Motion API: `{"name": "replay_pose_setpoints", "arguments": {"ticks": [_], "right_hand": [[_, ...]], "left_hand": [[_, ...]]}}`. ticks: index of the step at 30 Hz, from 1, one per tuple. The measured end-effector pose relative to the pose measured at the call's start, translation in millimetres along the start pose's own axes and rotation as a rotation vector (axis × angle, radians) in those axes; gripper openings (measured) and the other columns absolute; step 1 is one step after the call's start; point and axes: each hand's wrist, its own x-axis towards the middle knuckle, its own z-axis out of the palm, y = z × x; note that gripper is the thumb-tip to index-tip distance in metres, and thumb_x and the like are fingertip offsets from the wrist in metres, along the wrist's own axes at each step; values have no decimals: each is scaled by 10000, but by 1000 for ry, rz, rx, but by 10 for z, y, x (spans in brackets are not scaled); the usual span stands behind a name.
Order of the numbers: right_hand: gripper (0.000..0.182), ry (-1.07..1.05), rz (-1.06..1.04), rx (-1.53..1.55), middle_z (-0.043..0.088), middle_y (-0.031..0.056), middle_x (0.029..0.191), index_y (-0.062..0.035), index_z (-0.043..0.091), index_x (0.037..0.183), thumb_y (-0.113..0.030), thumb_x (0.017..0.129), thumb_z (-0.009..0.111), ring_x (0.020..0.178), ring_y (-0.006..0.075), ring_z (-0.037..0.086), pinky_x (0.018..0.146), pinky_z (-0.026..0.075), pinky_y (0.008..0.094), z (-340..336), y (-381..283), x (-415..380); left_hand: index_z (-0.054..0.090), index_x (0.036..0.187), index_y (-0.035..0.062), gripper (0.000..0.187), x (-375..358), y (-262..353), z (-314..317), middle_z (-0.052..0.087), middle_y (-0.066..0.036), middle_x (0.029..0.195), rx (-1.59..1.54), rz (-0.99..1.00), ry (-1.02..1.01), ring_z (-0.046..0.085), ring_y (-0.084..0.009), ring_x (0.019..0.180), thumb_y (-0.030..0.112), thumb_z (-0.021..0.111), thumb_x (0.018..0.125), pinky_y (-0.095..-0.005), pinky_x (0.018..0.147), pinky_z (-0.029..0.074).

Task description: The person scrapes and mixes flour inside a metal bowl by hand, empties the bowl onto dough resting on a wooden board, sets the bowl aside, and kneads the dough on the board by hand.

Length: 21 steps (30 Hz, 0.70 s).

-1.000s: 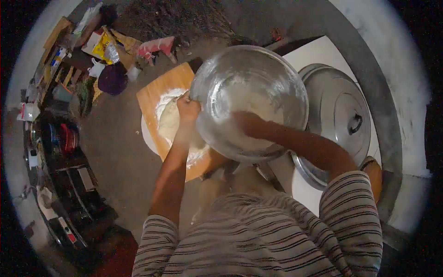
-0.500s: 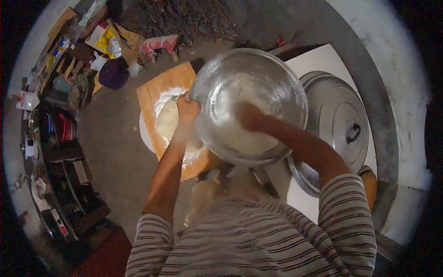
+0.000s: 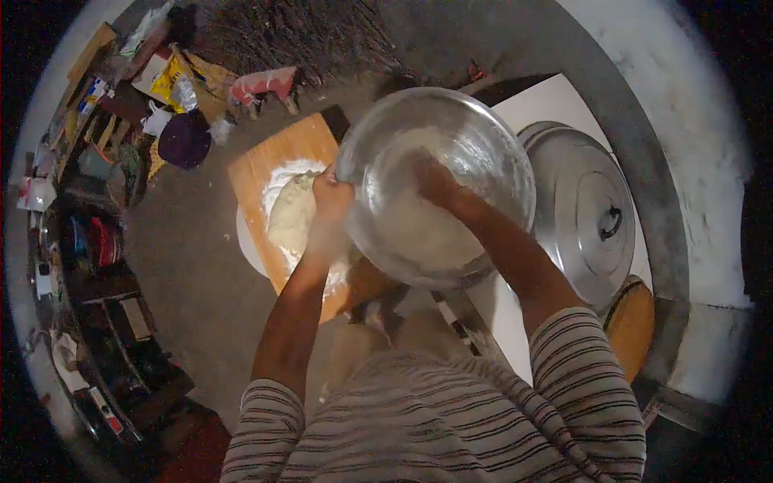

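Note:
A large shiny metal basin [image 3: 511, 185] is tilted in front of me, with pale flour [image 3: 427, 245] coating its inside. My left hand [image 3: 332, 196] is closed on its left rim. Inside the basin is my right hand [image 3: 435, 181], close to the floury bottom; its fingers are blurred and partly hidden. Left of the basin, a pale lump of dough [image 3: 291, 216] rests on a floured wooden board [image 3: 312, 133]. My left hand and forearm cover part of the view of the dough's right side.
To the right, a big metal lid [image 3: 576, 193] with a dark handle lies over a white surface [image 3: 543, 101]. A round wooden piece [image 3: 630, 328] is below it. A pink-covered stool [image 3: 264, 84] and brushwood [image 3: 310, 36] are at the back. Cluttered shelves [image 3: 153, 386] line the left.
My right hand has shifted slightly up inside the basin, and its forearm has swung left. The view has moved a little, showing more of the round wooden piece. My left hand keeps its hold.

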Motion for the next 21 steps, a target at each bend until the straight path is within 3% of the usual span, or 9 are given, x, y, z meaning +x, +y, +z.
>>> {"name": "replay_pose_setpoints", "arguments": {"ticks": [2,4,7,8,10,12,15,19,21], "right_hand": [[307,-54,378,319,472,157,1060,0,499,1010,-90,724,435,1039,272,413,944,269,358,172,-117,100],[293,-83,67,-536,472,160,1052,-5,493,1022,-123,767,411,1034,269,416,940,269,367,894,211,-11],[295,-12,-130,-101,467,171,1068,-18,477,1049,-145,800,383,1023,284,422,922,285,369,398,-605,-82],[303,-223,73,-227,446,183,1112,-29,458,1073,-153,811,368,1043,289,415,920,288,369,114,-716,-67],[349,15,305,-99,444,195,1109,-18,425,1102,-151,780,399,1029,300,429,910,302,372,421,83,-265],[203,-107,78,-574,539,179,827,-2,561,780,-112,617,509,842,299,494,823,366,382,377,930,-523],[76,-161,118,-589,520,142,706,-26,524,593,-102,585,520,726,282,489,751,393,381,605,866,-818],[70,268,-179,-356,489,113,622,-45,503,584,-112,595,523,596,263,479,627,430,350,531,-195,-591],[78,219,-56,-804,501,106,647,-33,530,668,-98,626,515,610,242,487,643,431,337,362,-34,-626]], "left_hand": [[568,851,-37,320,15,-107,-4,575,-66,673,31,30,10,509,-126,508,-90,406,580,-240,448,402],[571,842,-32,296,19,-151,4,575,-60,670,57,38,15,516,-138,514,-80,431,586,-244,456,409],[575,829,-19,261,71,-269,-37,578,-58,665,297,131,20,529,-158,533,-63,474,592,-254,480,423],[576,824,-12,250,76,-278,-75,581,-62,663,519,217,21,535,-166,546,-56,492,593,-260,496,430],[570,823,-9,244,7,-261,-75,586,-74,675,471,155,9,541,-172,567,-43,507,590,-271,512,432],[564,821,-6,239,48,-246,-54,592,-87,686,413,110,22,547,-178,588,-31,523,587,-282,528,434],[550,827,-7,243,93,-503,-73,597,-113,714,385,159,55,557,-186,639,15,538,585,-314,566,435],[544,815,-3,251,123,-488,-45,594,-136,724,430,242,29,566,-251,659,71,547,576,-346,589,435],[546,808,-2,251,70,-295,-58,593,-144,722,356,321,21,567,-270,659,80,546,571,-353,592,436]]}}
